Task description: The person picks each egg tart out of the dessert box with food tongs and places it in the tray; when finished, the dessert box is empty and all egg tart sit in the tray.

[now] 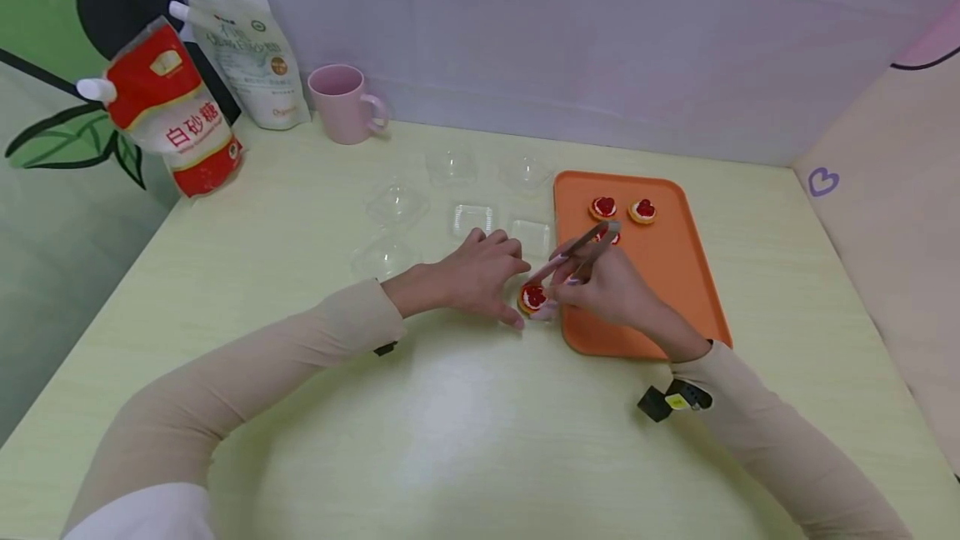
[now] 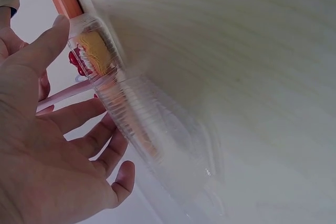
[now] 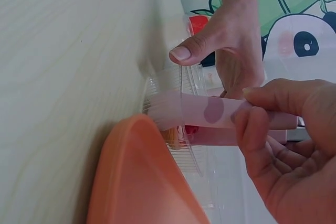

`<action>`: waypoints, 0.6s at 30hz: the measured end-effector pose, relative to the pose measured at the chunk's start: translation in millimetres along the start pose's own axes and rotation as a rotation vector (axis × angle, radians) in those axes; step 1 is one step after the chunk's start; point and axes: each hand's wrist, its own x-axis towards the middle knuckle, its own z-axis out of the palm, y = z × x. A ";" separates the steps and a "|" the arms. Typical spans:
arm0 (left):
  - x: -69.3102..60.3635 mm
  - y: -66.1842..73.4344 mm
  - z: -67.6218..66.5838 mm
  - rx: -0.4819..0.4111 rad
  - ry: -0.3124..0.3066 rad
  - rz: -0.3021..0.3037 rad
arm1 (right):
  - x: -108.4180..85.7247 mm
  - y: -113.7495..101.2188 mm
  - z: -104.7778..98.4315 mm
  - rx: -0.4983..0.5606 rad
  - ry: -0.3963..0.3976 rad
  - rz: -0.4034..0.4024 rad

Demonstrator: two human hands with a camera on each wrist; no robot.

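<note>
A small tart (image 1: 533, 298) with red fruit and white cream sits in one half of a hinged clear plastic box (image 2: 181, 124). My right hand (image 1: 611, 286) grips pink tongs (image 3: 210, 111), whose tips reach into the box at the tart. At the box's side, my left hand (image 1: 480, 273) has its thumb at a corner and its index finger against the rim, the other fingers loosely spread. On the orange tray (image 1: 641, 298), beside the box, lie a tart (image 1: 602, 207) and another tart (image 1: 642, 210); a third is partly hidden behind the tongs.
Several other clear plastic boxes (image 1: 397, 202) stand open beyond my left hand. Towards the wall are a pink mug (image 1: 345, 107), a red and white sugar pouch (image 1: 176, 111) and a pale pouch (image 1: 251, 65). The tray's raised rim adjoins the box.
</note>
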 end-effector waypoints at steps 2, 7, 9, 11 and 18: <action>0.1 0.1 -0.4 -0.001 -0.001 0.001 | 0.3 -0.2 -0.3 0.009 0.002 -0.005; 0.1 0.3 -1.0 -0.007 -0.008 -0.002 | 0.2 -0.6 -0.8 0.010 0.015 -0.009; 0.2 0.4 -1.3 -0.009 -0.009 -0.003 | -0.3 -0.8 -1.0 0.010 0.018 -0.003; 0.2 0.5 -1.7 -0.010 -0.011 -0.005 | -0.7 -1.1 -0.9 0.014 0.023 -0.001; 0.8 1.4 -3.2 -0.023 -0.030 -0.014 | -3.6 -1.3 -2.7 0.023 0.060 -0.013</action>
